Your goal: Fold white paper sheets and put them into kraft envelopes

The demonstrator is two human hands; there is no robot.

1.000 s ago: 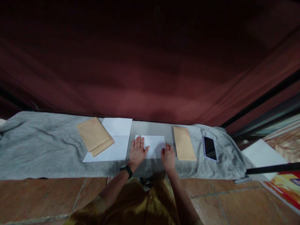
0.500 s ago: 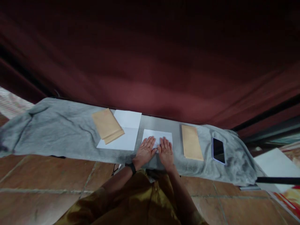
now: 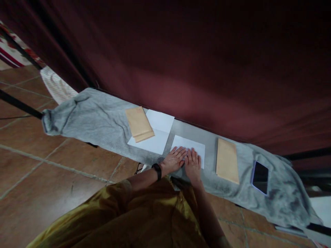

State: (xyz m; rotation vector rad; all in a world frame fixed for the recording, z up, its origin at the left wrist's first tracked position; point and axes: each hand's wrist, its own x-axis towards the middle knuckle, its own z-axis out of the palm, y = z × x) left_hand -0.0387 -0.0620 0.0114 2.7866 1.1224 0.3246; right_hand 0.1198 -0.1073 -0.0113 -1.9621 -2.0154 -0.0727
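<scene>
A white sheet of paper (image 3: 190, 143), which looks folded, lies on the grey cloth in front of me. My left hand (image 3: 175, 159) rests flat on its left part, fingers stretched out. Beside it my right hand (image 3: 192, 166) presses flat on the paper, its fingers extended too. The two hands are close together at the thumbs and cover the paper's near edge. To the left is a larger white sheet (image 3: 161, 136) with a crease across it. Brown envelopes (image 3: 139, 122) lie partly on top of that sheet.
Another brown envelope or stack of them (image 3: 227, 161) lies to the right. Farther right is a phone (image 3: 260, 177) with a dark screen. The grey cloth (image 3: 103, 120) covers the narrow bench, wrinkled at both ends. A dark red curtain (image 3: 165, 89) hangs along the far edge.
The camera view has turned, so the bench now looks tilted. My left hand has slid rightward over the paper, closer to my right hand. Both hands stay flat on it.
</scene>
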